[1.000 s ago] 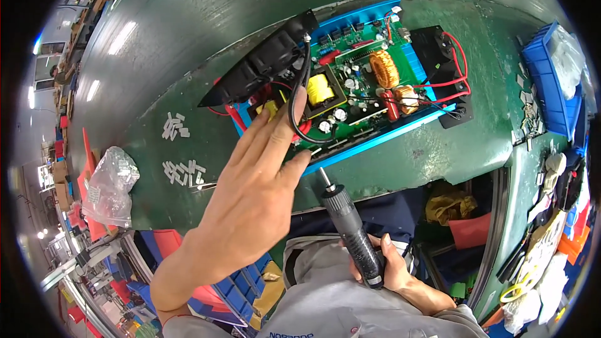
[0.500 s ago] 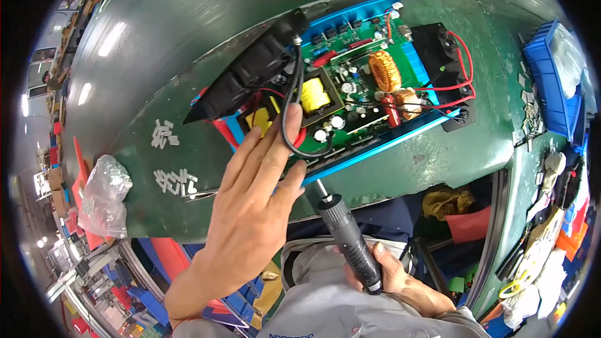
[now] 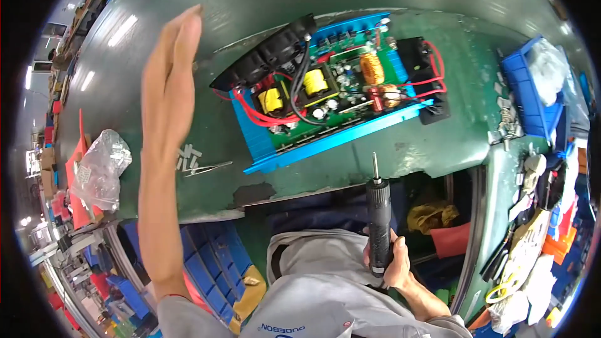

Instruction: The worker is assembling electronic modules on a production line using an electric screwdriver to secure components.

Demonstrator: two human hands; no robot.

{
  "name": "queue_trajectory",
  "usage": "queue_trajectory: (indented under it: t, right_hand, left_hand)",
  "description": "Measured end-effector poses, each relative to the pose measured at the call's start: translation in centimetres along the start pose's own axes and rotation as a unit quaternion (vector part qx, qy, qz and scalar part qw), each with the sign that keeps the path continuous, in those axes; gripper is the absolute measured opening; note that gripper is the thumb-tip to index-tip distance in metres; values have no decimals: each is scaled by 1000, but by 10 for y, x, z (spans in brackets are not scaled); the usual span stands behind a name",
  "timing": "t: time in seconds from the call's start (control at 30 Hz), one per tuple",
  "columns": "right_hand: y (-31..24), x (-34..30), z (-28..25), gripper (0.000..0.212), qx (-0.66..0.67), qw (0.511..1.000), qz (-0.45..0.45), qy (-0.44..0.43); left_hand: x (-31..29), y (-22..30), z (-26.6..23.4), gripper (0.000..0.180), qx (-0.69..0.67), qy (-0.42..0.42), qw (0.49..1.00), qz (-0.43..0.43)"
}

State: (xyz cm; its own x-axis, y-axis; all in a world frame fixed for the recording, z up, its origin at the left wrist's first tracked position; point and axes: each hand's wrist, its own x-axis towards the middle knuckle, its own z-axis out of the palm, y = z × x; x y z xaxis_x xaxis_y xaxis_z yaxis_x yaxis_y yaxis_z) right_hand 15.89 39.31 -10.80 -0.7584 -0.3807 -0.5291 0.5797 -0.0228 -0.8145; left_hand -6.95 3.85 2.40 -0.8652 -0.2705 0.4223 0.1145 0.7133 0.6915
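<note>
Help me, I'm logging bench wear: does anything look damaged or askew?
The green bench looks worn: a dark, ragged patch breaks its near edge. The left black panel slants, not square to the blue case.

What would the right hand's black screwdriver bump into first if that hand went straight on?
Probably the near side of the blue casing; the black screwdriver in the right hand points towards it. Depth is unclear, though.

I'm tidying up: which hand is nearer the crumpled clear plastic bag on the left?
Left. The left hand is beyond the bag and somewhat to its right; the right hand, holding a black cylindrical screwdriver, is far to the bag's right.
</note>
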Motion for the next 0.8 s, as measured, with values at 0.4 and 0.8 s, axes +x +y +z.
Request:
queue_trajectory:
  t: [0.4, 0.8]
  right_hand:
    - [25, -19, -13, 96, 55, 989, -106, 89]
    - [34, -11, -25, 88, 146, 969, -136, 144]
  left_hand:
    - [50, 16, 7, 51, -112, -407, 884, -202]
    - [83, 44, 58, 27, 137, -272, 921, 243]
